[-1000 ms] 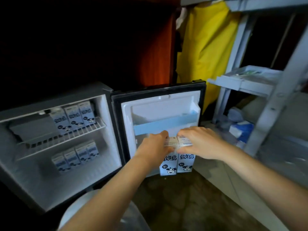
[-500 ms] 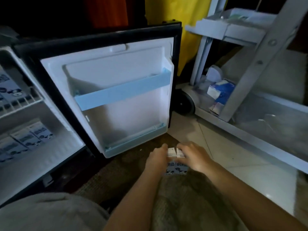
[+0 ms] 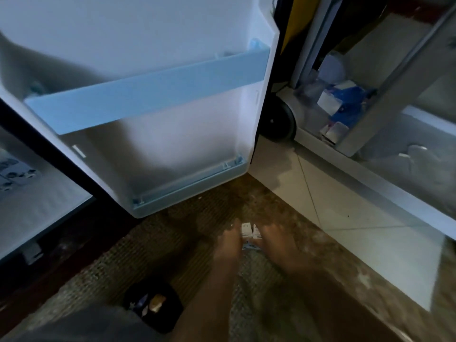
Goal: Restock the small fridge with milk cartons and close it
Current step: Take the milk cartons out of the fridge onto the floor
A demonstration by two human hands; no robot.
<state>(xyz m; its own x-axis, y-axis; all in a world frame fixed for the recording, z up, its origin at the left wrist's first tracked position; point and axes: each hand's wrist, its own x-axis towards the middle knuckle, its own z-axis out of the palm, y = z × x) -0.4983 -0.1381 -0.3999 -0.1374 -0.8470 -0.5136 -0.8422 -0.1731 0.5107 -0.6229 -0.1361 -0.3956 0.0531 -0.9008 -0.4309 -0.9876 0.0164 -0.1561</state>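
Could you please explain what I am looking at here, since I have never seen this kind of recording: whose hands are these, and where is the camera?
There is no machine: a person works with bare hands, and a wide-angle camera worn on their head looks forward and down, so you see their own arms. The left hand and right hand hold two milk cartons between them, low over the patterned carpet. Above is the open fridge door with its pale blue shelf rail. At far left, more cartons sit inside the fridge. On the right stands a wheeled cart carrying blue and white boxes. The picture is blurred by motion.
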